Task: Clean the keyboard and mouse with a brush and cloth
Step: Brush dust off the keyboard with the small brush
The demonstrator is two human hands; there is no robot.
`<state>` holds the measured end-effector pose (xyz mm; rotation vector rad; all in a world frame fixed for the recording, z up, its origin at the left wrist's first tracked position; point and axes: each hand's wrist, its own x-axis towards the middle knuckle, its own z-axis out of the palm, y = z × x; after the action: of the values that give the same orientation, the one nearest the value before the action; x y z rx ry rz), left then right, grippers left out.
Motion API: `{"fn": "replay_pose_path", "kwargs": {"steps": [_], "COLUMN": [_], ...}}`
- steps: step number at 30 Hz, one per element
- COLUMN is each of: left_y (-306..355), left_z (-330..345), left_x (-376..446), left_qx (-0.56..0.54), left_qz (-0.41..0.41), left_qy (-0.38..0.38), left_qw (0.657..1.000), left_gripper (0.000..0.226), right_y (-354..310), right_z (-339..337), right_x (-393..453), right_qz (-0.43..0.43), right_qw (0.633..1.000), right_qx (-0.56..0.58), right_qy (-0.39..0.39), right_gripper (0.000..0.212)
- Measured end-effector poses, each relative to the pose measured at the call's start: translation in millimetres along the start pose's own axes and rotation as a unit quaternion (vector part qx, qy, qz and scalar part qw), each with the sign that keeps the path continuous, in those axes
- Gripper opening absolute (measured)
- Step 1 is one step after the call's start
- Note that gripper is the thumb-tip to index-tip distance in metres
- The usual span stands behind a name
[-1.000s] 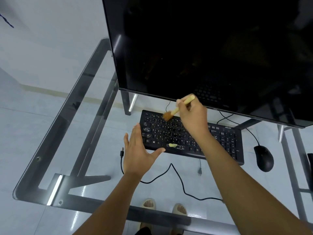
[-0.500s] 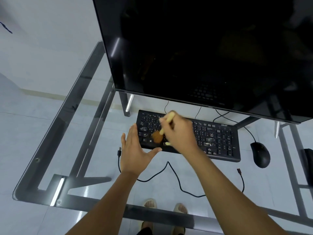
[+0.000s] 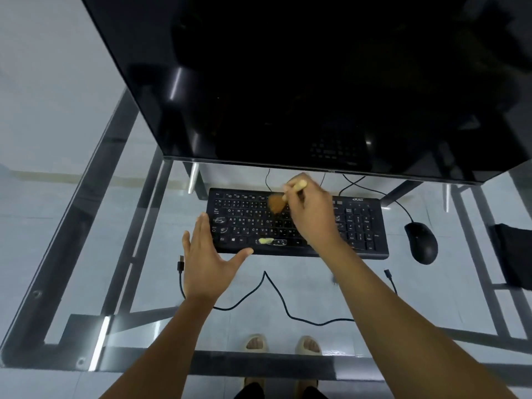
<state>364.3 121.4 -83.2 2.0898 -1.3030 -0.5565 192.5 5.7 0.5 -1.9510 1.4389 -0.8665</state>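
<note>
Black keyboard [image 3: 296, 226] at frame centre on glass table [image 3: 86, 254], below dark monitor [image 3: 288, 82]. Right hand [image 3: 312, 214] over upper key rows, fingers clenched on brush [image 3: 283, 198], bristles blurred against keys. Left hand [image 3: 208, 260] at keyboard's lower left corner, fingers released, spread flat. Black mouse [image 3: 421, 242] right of keyboard, well apart from hands.

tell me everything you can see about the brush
The brush is small, with a pale, wood-looking handle and a fan of orange-brown bristles. The right hand grips the handle, whose butt end pokes out above the fingers. It is tilted, bristles pointing down and to the left, over the upper middle rows of the black keyboard. The bristles are blurred, so whether they touch the keys is unclear. Nothing else touches it.
</note>
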Motion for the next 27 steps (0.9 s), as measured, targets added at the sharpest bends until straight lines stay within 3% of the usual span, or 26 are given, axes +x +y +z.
{"fn": "replay_pose_path", "kwargs": {"steps": [2,5,6,9,11,13,15,17,19,21,24,27], "left_y": [2,4,4,4,6,6,6,6,6,3,1,2], "left_z": [0,-1,-1,-1,-2,-3,-2,0,1,2,3,5], "left_x": [0,0,0,-2,-2,-2,-1,0,0,0,2,2], "left_qx": [-0.002,-0.013,-0.015,-0.013,-0.017,-0.011,-0.003,0.001,0.010,0.017,0.018,0.016], "left_qz": [0.012,0.006,0.002,-0.001,-0.010,-0.009,0.003,0.011,0.012,0.012,0.013,0.011], "left_qy": [0.004,0.006,0.002,-0.006,-0.005,-0.001,0.001,0.000,0.003,0.004,0.000,-0.004], "left_qw": [1.000,1.000,1.000,1.000,1.000,1.000,1.000,1.000,1.000,1.000,1.000,1.000], "left_gripper": [0.112,0.108,0.108,0.107,0.107,0.106,0.103,0.101,0.102,0.103,0.103,0.103], "right_y": [9,10,10,12,10,11,16,22,24,26,28,31], "right_z": [-6,-11,-13,-23,-26,-27,-31,-39,-44,-44,-50,-54], "right_x": [1,1,1,7,9,6,5,5,6,4,3,4], "right_qz": [0.029,0.065,0.049,0.035,0.067,0.061,0.029,0.030,0.073,0.075,0.066,0.115], "right_qw": [0.997,0.996,0.997,0.998,0.995,0.991,0.998,0.999,0.995,0.993,0.998,0.991], "right_qx": [0.051,0.042,0.023,0.034,0.061,0.014,-0.030,0.008,0.044,0.008,-0.022,0.047], "right_qy": [0.058,-0.049,-0.050,0.032,-0.042,-0.120,-0.042,0.017,-0.044,-0.093,0.001,-0.047], "right_gripper": [0.012,0.015,0.015,0.011,0.010,0.013,0.013,0.013,0.015,0.019,0.017,0.016]}}
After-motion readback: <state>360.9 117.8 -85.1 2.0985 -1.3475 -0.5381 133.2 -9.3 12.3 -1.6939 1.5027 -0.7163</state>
